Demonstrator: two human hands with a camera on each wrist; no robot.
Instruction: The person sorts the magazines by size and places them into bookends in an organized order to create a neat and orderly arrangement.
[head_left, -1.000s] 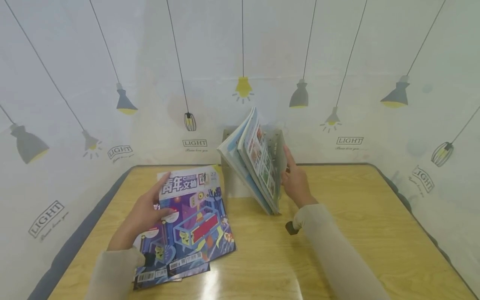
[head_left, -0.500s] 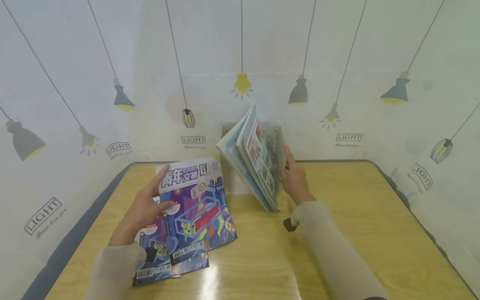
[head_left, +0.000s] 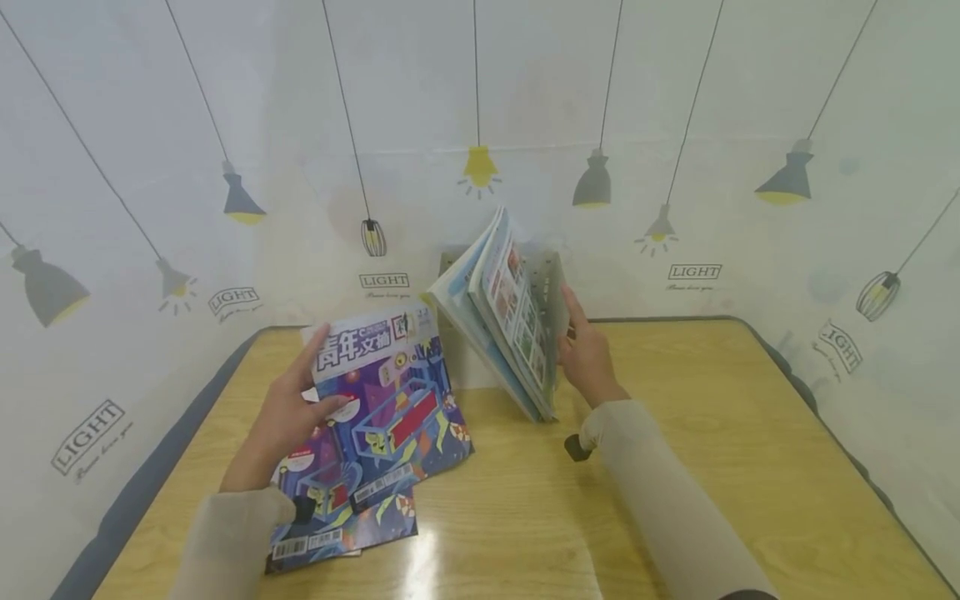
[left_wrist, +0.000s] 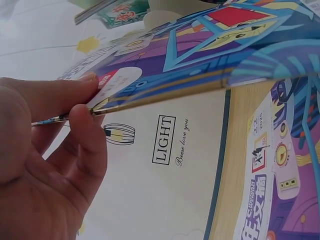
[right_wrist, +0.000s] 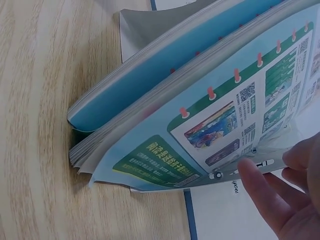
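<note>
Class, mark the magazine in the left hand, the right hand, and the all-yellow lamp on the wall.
Held magazine (head_left: 393,400): head view, middle of the cover.
Right hand (head_left: 592,362): head view, middle of the hand.
All-yellow lamp (head_left: 478,164): head view, its shade.

Two-handed pinch.
Left hand (head_left: 288,412) at 8 o'clock; right hand (head_left: 591,362) at 4 o'clock, index finger (head_left: 575,307) toward 11.
</note>
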